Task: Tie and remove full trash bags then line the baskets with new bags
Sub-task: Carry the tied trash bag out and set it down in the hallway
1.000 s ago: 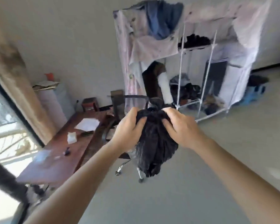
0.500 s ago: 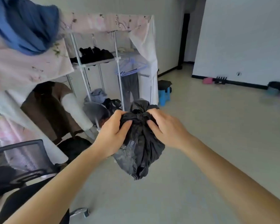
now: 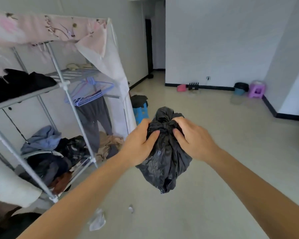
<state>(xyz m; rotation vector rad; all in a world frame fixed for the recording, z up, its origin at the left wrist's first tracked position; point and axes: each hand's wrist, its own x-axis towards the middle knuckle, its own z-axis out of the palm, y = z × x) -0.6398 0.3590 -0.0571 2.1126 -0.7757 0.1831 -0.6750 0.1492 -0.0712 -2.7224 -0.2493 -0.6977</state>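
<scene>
A full black trash bag (image 3: 164, 163) hangs in the air in front of me, its neck twisted into a knot at the top. My left hand (image 3: 138, 144) grips the bag's neck from the left, thumb pressed into the plastic. My right hand (image 3: 193, 138) grips the knot from the right with curled fingers. A blue trash basket (image 3: 240, 88) lined with a dark bag stands far off by the back wall.
A metal-frame wardrobe (image 3: 66, 87) with a pink cover, hangers and piled clothes fills the left. A blue stool (image 3: 141, 112) stands beside it. A purple stool (image 3: 256, 89), pink object (image 3: 181, 87) and power strip (image 3: 193, 85) sit along the far wall. Litter (image 3: 97, 221) lies on the floor.
My view has swung right, from the desk and chair past the wardrobe to the open floor and far wall. Both hands keep hold of the bag's neck.
</scene>
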